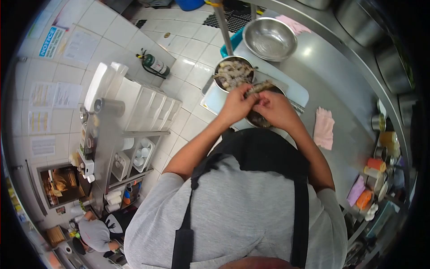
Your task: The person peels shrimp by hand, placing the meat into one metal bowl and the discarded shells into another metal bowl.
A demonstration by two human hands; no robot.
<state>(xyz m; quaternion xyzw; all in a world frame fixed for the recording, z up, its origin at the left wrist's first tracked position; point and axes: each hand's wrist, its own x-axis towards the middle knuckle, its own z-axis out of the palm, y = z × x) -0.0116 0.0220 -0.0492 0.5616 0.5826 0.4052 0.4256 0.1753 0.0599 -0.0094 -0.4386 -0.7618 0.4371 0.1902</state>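
Note:
A raw, greyish shrimp (261, 86) is held in my left hand (238, 105), its body reaching out past the fingers to the right. My right hand (278, 109) is closed in a pinch against it, with the fingertips close to my left thumb. Both hands are above a round metal bowl (283, 91) that they partly cover; dark, wet contents (258, 119) show below them. Just beyond my left hand, a second metal bowl (253, 67) is heaped with shrimp (233, 74). The bowls are by a white cutting board (293, 86).
A wide steel bowl (269, 39) stands at the counter's far end. A pink cloth (324, 128) lies on the steel counter (342, 89) to the right. A shelf post (222, 28) rises beside the shrimp bowl. At lower left, another person (96, 234) works.

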